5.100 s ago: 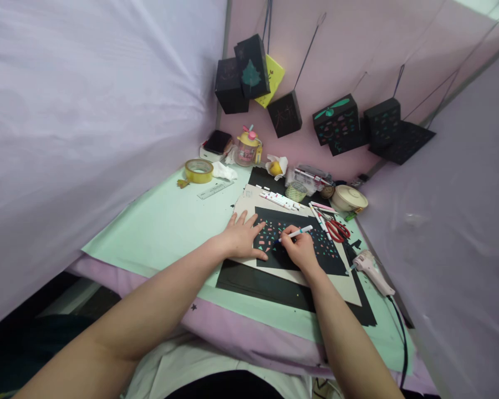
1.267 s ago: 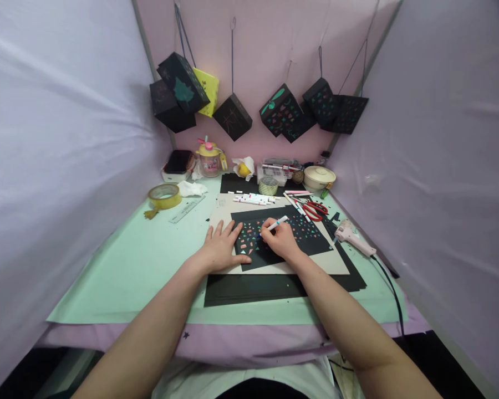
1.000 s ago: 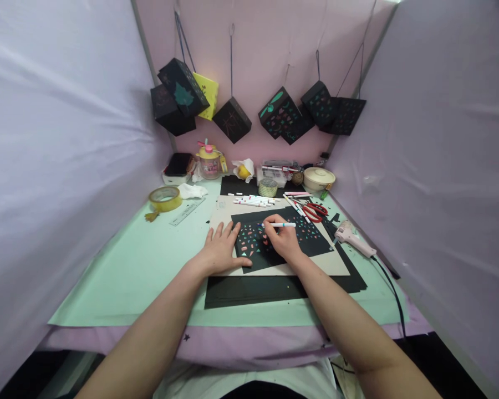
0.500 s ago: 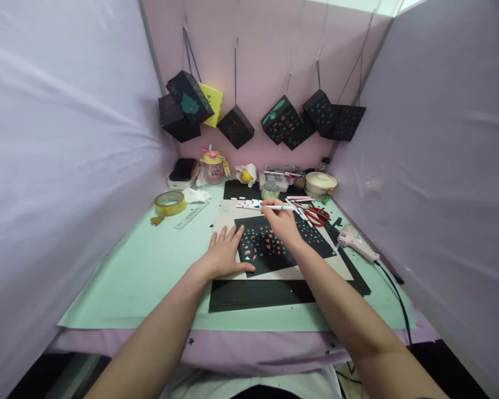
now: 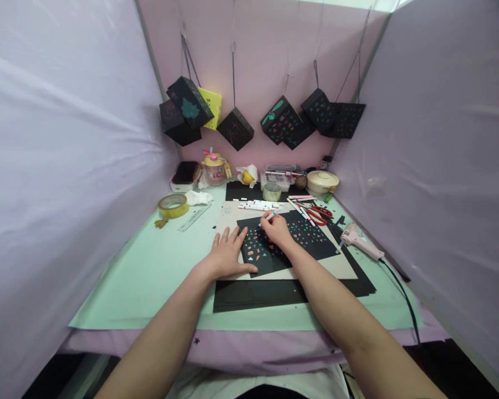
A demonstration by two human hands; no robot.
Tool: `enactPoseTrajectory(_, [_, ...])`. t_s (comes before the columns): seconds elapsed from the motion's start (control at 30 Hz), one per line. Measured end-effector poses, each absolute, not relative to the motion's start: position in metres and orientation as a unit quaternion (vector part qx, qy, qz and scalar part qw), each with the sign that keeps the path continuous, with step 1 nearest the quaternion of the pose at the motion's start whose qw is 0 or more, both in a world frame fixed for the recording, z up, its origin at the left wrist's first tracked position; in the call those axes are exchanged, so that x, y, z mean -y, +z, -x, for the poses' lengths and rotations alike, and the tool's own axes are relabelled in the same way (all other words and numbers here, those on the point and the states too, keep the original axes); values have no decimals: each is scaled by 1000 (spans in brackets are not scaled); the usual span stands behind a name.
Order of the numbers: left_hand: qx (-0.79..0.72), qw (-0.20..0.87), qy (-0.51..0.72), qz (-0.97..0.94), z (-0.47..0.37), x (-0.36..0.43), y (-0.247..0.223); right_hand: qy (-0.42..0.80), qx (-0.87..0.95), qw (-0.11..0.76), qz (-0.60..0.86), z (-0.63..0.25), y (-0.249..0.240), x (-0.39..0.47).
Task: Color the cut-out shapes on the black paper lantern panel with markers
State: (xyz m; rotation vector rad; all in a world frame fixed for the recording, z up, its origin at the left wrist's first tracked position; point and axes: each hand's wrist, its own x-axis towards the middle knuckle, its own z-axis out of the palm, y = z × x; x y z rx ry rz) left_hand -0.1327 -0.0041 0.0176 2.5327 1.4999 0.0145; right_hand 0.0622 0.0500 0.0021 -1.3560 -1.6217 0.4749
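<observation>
A black paper sheet (image 5: 274, 267) covered in small coloured shapes lies on a pale board (image 5: 341, 270). My left hand (image 5: 229, 256) rests flat with fingers spread over the sheet's left edge. In my right hand (image 5: 278, 230) is a white marker pen (image 5: 270, 216), tilted, its tip down at the upper left part of the sheet. Whether the tip touches the paper I cannot tell. Part of the pattern is hidden under my right hand. Just behind it, several more white markers (image 5: 260, 205) lie in a row at the board's top edge.
Red-handled scissors (image 5: 321, 215) and a glue gun (image 5: 361, 244) with a cord lie on the right. On the left are yellow tape (image 5: 173, 206) and a clear ruler (image 5: 194, 217). A lidded bowl (image 5: 322, 182) stands behind. Black paper boxes (image 5: 235, 129) hang above the back.
My right hand has brought the marker down from above the row of pens to the black sheet, tip now pointing lower left. My left hand keeps its place on the sheet.
</observation>
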Motion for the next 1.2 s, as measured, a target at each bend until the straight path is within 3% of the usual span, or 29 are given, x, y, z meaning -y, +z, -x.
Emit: enactPoseTrajectory(1.2, [-509, 104, -2, -855, 131, 5, 20, 161, 684, 425, 571, -59, 6, -45])
